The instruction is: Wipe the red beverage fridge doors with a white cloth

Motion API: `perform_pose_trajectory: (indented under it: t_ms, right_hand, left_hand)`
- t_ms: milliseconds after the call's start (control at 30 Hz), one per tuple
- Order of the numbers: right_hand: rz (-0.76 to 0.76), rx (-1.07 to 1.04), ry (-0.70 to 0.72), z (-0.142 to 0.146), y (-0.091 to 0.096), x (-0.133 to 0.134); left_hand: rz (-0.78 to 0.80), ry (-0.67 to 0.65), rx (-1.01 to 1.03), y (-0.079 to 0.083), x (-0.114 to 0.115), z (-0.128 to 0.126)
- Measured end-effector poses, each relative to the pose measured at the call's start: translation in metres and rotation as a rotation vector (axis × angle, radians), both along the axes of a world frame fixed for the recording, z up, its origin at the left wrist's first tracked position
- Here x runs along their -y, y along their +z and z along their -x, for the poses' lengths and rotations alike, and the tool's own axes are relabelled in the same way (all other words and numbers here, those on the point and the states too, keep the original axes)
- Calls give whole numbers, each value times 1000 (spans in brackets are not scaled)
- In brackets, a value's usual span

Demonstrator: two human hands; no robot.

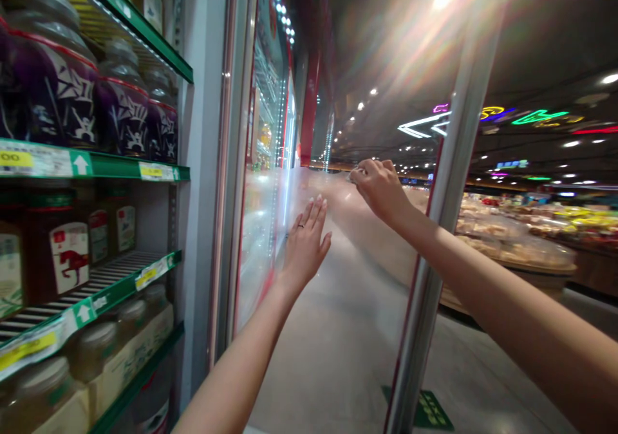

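A glass door [338, 318] with a metal frame [447, 183] stands open in front of me. Its lower glass looks hazy below an uneven upper edge; I cannot tell whether this is mist or a clear film. My left hand [308, 237], wearing a ring, lies with fingers stretched against the glass. Higher and to the right, my right hand [379, 186] is closed by the hazy area's upper edge. Its fingers are curled over a small pale bit, too unclear to name. My right forearm crosses in front of the door frame.
Left of me, shelves hold purple-labelled bottles [125, 102], dark jars with a red horse label [70, 254] and lidded jars in cartons [130, 344]. Beyond the door frame is a produce display [512, 247]. A green floor sign [432, 411] lies low down.
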State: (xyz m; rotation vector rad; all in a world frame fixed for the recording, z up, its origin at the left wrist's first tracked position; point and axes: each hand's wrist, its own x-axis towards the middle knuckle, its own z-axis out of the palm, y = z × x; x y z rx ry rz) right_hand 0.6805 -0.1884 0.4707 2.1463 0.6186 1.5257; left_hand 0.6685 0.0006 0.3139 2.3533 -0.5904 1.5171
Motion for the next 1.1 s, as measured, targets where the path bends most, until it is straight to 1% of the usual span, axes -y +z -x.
perform_pose_trajectory:
  t_ms: [100, 200, 333, 433, 500, 567, 667, 733, 833, 933, 1000, 1100]
  right_hand:
    - [-5, -10, 8, -2, 4, -8]
    - [-11, 7, 29, -4, 8, -9]
    - [-2, 42, 47, -7, 1, -7]
    - [29, 45, 71, -10, -3, -12]
    - [55, 49, 90, -12, 1, -19]
    - [64, 49, 105, -14, 9, -24]
    - [35, 51, 117, -15, 19, -25]
    - [9, 58, 125, -15, 19, -23]
    - [-1, 64, 137, -14, 11, -22]
    - [55, 39, 162, -14, 3, -32]
    - [98, 20, 174, -14, 4, -44]
    - [110, 17, 171, -15, 14, -58]
  left_hand:
    - [11, -5, -2, -2, -3, 0]
    - [16, -12, 4, -3, -6, 1]
    - [18, -10, -5, -5, -14, 2]
    - [18, -6, -17, -6, -18, 0]
    - [24, -3, -18, -7, -18, -3]
    - [30, -3, -13, -8, -17, -7]
    - [35, -1, 1, -9, -14, -10]
    - [34, 7, 4, -9, -14, -10]
    - [24, 19, -4, -7, -17, -8]
    - [10, 29, -16, -2, -22, -6]
    - [9, 36, -24, 2, -26, -4]
    - [22, 51, -25, 9, -31, -3]
